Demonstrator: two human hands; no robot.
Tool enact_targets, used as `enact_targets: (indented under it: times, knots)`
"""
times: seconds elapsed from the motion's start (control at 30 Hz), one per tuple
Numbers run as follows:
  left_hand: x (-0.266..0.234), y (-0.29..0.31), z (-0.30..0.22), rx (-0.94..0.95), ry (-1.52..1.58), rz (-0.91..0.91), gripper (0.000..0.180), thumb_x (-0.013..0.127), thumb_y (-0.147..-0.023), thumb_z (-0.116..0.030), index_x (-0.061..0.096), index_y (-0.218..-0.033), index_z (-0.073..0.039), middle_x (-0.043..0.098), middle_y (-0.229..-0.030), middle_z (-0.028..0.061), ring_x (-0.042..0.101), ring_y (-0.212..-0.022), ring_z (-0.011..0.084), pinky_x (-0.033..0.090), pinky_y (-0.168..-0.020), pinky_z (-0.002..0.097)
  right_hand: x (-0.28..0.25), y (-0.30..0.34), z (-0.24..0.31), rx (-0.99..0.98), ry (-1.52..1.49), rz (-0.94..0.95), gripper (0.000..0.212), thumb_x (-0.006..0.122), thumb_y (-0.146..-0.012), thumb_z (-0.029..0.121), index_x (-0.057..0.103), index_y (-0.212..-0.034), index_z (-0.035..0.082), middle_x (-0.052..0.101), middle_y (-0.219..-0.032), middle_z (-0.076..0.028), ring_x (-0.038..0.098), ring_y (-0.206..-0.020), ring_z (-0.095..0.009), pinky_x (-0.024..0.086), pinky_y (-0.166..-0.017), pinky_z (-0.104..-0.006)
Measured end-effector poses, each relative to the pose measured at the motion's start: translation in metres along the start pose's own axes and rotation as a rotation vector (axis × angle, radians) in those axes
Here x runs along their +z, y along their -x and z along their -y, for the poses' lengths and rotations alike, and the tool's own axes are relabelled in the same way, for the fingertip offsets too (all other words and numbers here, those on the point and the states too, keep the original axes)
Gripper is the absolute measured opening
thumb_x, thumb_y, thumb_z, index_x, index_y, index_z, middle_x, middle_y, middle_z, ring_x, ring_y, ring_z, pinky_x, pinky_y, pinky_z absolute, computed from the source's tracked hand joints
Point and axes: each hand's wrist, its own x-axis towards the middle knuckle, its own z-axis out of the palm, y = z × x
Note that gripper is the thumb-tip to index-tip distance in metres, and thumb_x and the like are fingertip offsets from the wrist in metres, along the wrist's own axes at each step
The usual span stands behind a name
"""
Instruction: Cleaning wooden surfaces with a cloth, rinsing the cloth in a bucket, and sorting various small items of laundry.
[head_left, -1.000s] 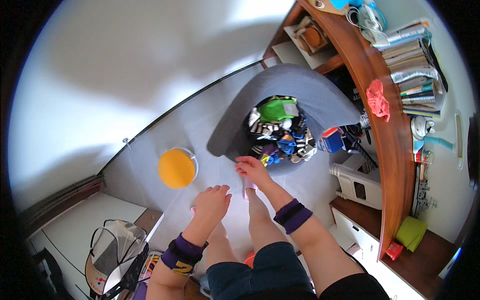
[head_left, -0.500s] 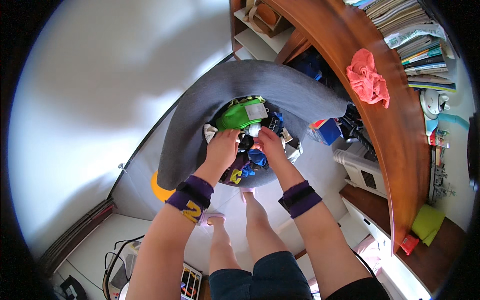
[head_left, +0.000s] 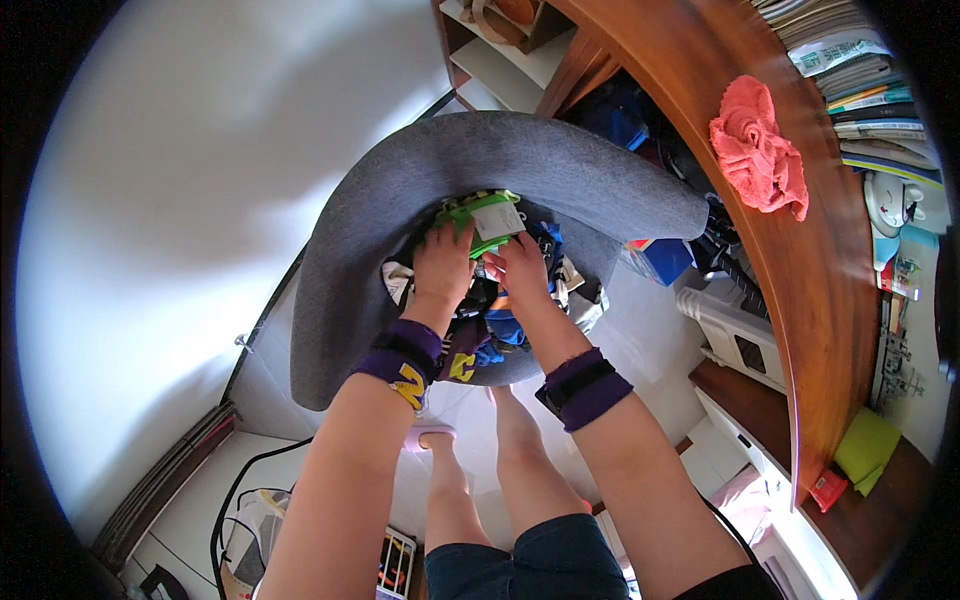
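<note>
A pair of bright green socks [head_left: 462,213] with a white card label [head_left: 497,220] lies on top of a pile of garments [head_left: 510,328] in the seat of a grey rounded armchair [head_left: 345,260]. My left hand [head_left: 443,264] has its fingers bent over the socks' left side. Close beside it, my right hand [head_left: 524,270] grips at the lower right edge, just below the label, its fingertips partly hidden. Dark, blue, white and purple-and-yellow pieces lie crumpled under both wrists. Each forearm wears a purple band.
A curved wooden desk [head_left: 690,95] runs along the right, bearing a coral cloth [head_left: 758,150], a row of books [head_left: 868,100] and a yellow-green cloth [head_left: 861,450]. Beneath it stand a blue box [head_left: 664,260] and a white appliance [head_left: 735,335]. A white wall [head_left: 180,180] rises on the left.
Both hands have moved up onto the green socks, and the left hand now covers much of them. The label has shifted slightly left. My view of the room has tilted a little.
</note>
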Motion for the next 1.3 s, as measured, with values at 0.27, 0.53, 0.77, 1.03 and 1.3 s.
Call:
enact_targets:
  times: [0.27,0.53,0.77,1.03,1.3]
  knots:
    - [0.024,-0.009,0.039,0.088,0.082,-0.110,0.037,0.059,-0.086,-0.025,0.057,-0.121,-0.011,0.054,-0.125,0.0071,0.052,-0.113,0.0296,0.049,-0.087,0.0410,-0.016,-0.002,-0.002,-0.158,0.358,-0.037,0.049,0.051,-0.090,0.005,0.039,-0.137,0.001,0.057,-0.126,-0.013,0.061,-0.102,-0.021,0.051,-0.079,-0.0298]
    - [0.018,-0.020,0.032,-0.108,0.322,-0.039,0.029,0.049,-0.093,-0.023,0.058,-0.116,-0.008,0.066,-0.101,0.0172,0.062,-0.092,0.0364,0.051,-0.080,0.0476,-0.026,-0.041,-0.030,-0.419,0.788,-0.212,0.051,0.062,-0.078,0.012,0.042,-0.123,0.000,0.060,-0.119,-0.020,0.060,-0.107,-0.035,0.047,-0.092,-0.0394]
    - [0.012,-0.004,0.051,-0.113,0.400,-0.104,0.030,0.048,-0.094,-0.023,0.056,-0.119,-0.008,0.065,-0.102,0.0201,0.061,-0.094,0.0395,0.049,-0.080,0.0494,0.027,-0.026,-0.013,-0.442,0.895,-0.262,0.054,0.079,-0.071,0.022,0.047,-0.109,0.000,0.065,-0.100,-0.014,0.064,-0.093,-0.027,0.050,-0.082,-0.0368]
    - [-0.065,0.021,0.034,-0.105,0.667,-0.261,0.024,0.045,-0.097,-0.018,0.054,-0.118,-0.010,0.063,-0.102,0.0210,0.060,-0.095,0.0427,0.049,-0.078,0.0475,0.065,0.006,0.018,-0.248,0.132,-0.083,0.034,0.064,-0.083,0.011,0.056,-0.114,0.000,0.065,-0.098,-0.009,0.063,-0.085,-0.018,0.051,-0.076,-0.0313]
    - [-0.157,0.090,0.025,-0.132,0.967,-0.416,0.025,0.045,-0.098,-0.017,0.053,-0.120,-0.008,0.065,-0.096,0.0217,0.064,-0.089,0.0375,0.049,-0.075,0.0387,0.087,0.097,0.075,-0.048,-0.238,0.192,0.035,0.043,-0.093,0.010,0.048,-0.126,0.000,0.055,-0.117,-0.011,0.056,-0.106,-0.025,0.049,-0.091,-0.0452]
